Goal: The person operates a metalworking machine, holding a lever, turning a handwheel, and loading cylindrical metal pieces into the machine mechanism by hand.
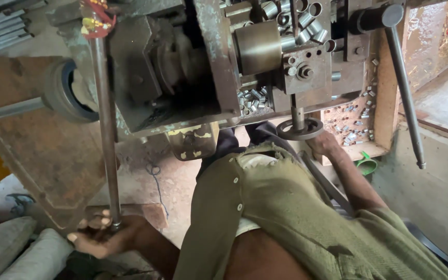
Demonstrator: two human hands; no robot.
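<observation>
My left hand (pixel 102 236) is at the lower left, fingers curled around the bottom end of a long steel rod (pixel 106 129) that runs up into a grimy metal machine (pixel 182 72). My right hand (pixel 323 144) reaches forward under the machine and rests on a small round handwheel (pixel 301 129) on a short shaft. Whether its fingers close on the wheel is hard to see. My olive green shirt (pixel 286 212) fills the lower middle of the view.
A long lever (pixel 405 93) with a dark knob hangs at the right. Several short metal tube pieces (pixel 299 21) lie on the machine top and more small pieces (pixel 353 124) in a wooden tray. Grey sacks (pixel 16 249) sit at the lower left.
</observation>
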